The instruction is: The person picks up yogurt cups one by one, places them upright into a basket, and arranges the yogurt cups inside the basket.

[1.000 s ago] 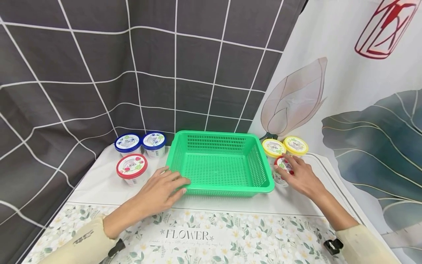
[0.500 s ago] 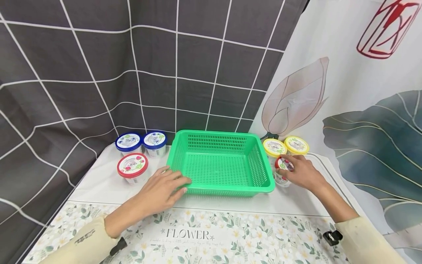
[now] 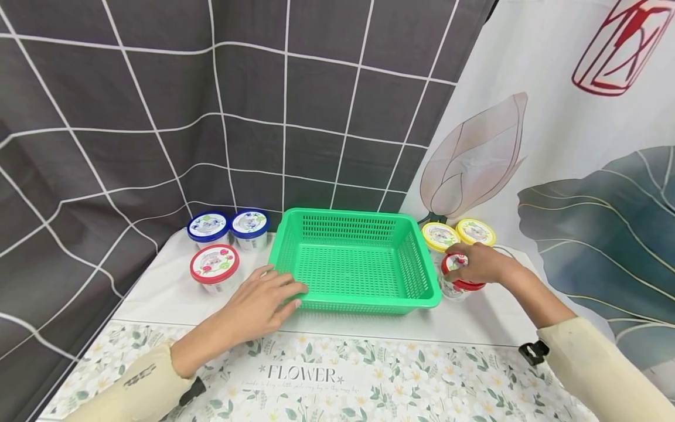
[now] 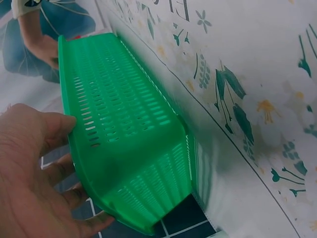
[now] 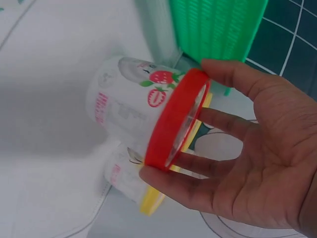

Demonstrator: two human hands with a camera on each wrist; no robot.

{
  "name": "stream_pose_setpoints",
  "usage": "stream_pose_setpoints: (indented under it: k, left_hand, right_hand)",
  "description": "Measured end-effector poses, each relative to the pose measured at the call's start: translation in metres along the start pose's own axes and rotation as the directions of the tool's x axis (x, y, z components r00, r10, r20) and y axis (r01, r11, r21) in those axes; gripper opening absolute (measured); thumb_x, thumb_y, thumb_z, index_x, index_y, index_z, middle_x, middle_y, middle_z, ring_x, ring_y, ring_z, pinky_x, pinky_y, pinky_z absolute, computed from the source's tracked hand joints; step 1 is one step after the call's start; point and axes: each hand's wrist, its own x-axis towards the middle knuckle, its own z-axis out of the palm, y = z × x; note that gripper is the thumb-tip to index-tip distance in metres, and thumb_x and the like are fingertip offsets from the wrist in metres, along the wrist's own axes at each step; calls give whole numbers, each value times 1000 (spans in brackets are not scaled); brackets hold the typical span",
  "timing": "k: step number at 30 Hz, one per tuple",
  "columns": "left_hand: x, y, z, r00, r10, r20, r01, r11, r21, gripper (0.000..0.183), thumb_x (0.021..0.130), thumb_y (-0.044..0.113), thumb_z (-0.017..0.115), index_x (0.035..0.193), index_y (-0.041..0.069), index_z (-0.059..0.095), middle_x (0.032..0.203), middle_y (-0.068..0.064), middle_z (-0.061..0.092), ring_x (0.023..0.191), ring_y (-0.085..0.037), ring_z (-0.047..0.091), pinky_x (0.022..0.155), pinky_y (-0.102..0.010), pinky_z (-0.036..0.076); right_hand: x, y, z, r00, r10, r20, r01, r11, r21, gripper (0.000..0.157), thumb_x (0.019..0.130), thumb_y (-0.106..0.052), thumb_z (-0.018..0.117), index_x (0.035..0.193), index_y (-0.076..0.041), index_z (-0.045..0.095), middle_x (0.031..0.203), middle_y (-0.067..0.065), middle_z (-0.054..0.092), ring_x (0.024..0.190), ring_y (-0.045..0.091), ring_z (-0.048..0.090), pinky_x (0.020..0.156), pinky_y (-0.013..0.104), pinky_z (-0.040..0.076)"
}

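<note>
Pinched by the rim of its smooth red plastic lid, a round red-lidded tub [image 5: 126, 101] in the right hand [image 3: 480, 264], near the right edge of the white tabletop [image 3: 364, 325]; pale, tapering body, printed with strawberries. Thumb on one side of the lid, fingers spaced apart on the other. Hard to tell whether base and tabletop in contact. Just behind, towards the back right corner, two round yellow-lidded tubs [image 3: 440, 236], side by side. Midway along the back edge, an oblong green basket [image 3: 348, 272] of glossy plastic, with rounded corners, flared rim, slotted walls and a finely pierced floor. Resting on its front left corner, the left hand [image 3: 261, 303], fingers spread over the rim. Towards the back left corner of the tabletop, two blue-lidded tubs [image 3: 208, 225], close together, with a second red-lidded tub [image 3: 214, 263] in front, all with flat, circular printed lids. Across the front, a floral mat [image 3: 311, 404] lettered "FLOWER". Behind, a dark, softly rippled curtain [image 3: 253, 82] with a white grid; to the right, a pale cloth [image 3: 490, 64] printed with a pink bud and broad blue-green leaves.
</note>
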Motion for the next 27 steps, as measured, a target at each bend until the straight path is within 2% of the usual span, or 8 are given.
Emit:
stream_pose_setpoints:
  k: [5, 12, 19, 27]
  left_hand:
    - [4, 1, -1, 1000, 8, 0, -8, 1000, 7, 26, 107, 23, 76, 133, 19, 79, 125, -1, 81, 124, -30, 76, 126, -72, 46]
    - [4, 3, -2, 1000, -8, 23, 8, 1000, 6, 27, 107, 22, 77, 133, 18, 79, 126, -3, 81, 125, -32, 75, 126, -73, 45]
    - [1, 2, -1, 1000, 1, 20, -1, 1000, 29, 26, 106, 22, 77, 132, 19, 79, 125, -2, 82, 122, -32, 77, 124, -72, 48]
    - [1, 1, -2, 1000, 17, 11, -17, 999, 36, 26, 106, 22, 76, 132, 20, 79, 125, 0, 81, 120, -31, 77, 123, -73, 48]
  right_hand:
    - [0, 0, -6, 998, 18, 64, -21, 999, 43, 86, 94, -40, 87, 162, -3, 50, 146, 42, 53, 117, 52, 63, 74, 46, 71]
    - [1, -5, -9, 992, 45, 118, -57, 994, 93, 86, 93, -34, 88, 163, -6, 48, 147, 39, 52, 116, 51, 63, 78, 51, 72]
    - [1, -11, -9, 990, 38, 132, -49, 996, 80, 81, 91, -31, 88, 160, -9, 51, 144, 36, 55, 111, 46, 67, 71, 42, 70]
    - [-5, -10, -13, 992, 19, 125, -33, 994, 108, 82, 91, -31, 89, 161, -7, 52, 149, 37, 53, 115, 48, 64, 71, 42, 70]
